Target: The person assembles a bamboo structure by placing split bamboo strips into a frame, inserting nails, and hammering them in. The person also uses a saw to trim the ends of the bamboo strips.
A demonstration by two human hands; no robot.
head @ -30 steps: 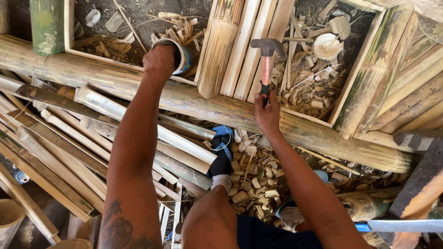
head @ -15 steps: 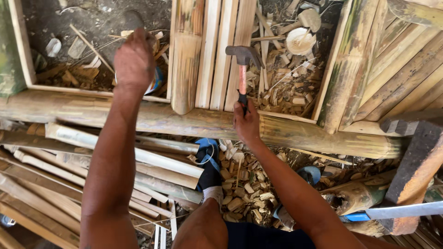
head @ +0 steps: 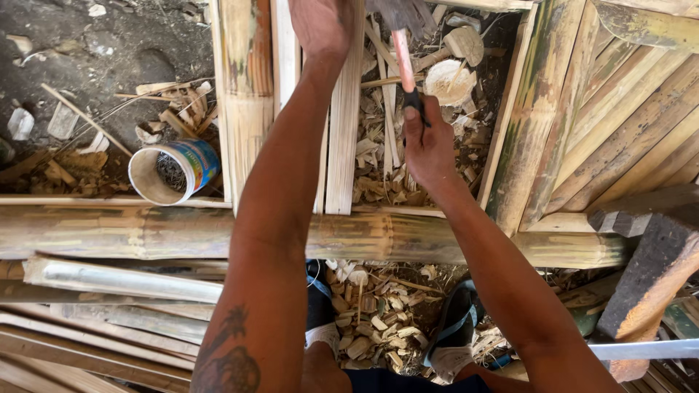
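Head camera looks straight down on two bare arms stretched over a bamboo frame. Right hand [head: 429, 149] is wrapped tight around the dark grip of a hammer [head: 404, 62], fingers curled shut on the handle; the reddish shaft runs up from the fist and the metal head sits at the very top edge of the view, partly cut off. Left hand [head: 320, 25] reaches up beside it, resting on the upright bamboo slats [head: 342, 145], but its fingers run out of view, so whether they are spread or pinching something cannot be told.

Between and below the two hands, the pale slats stand side by side inside the frame, and a thicker bamboo post [head: 244, 102] lies just left of them. Under the hammer, wood chips [head: 378, 167] and cut bamboo rounds litter the ground. A thick horizontal bamboo pole [head: 145, 233] crosses beneath both forearms. Left of the post, a small can [head: 175, 171] lies on its side on the dirt, its open mouth showing something thin and wiry inside. Lower down, split bamboo strips [head: 109, 313] are stacked at the left, and blue-strapped sandals [head: 455, 327] stand among more chips.
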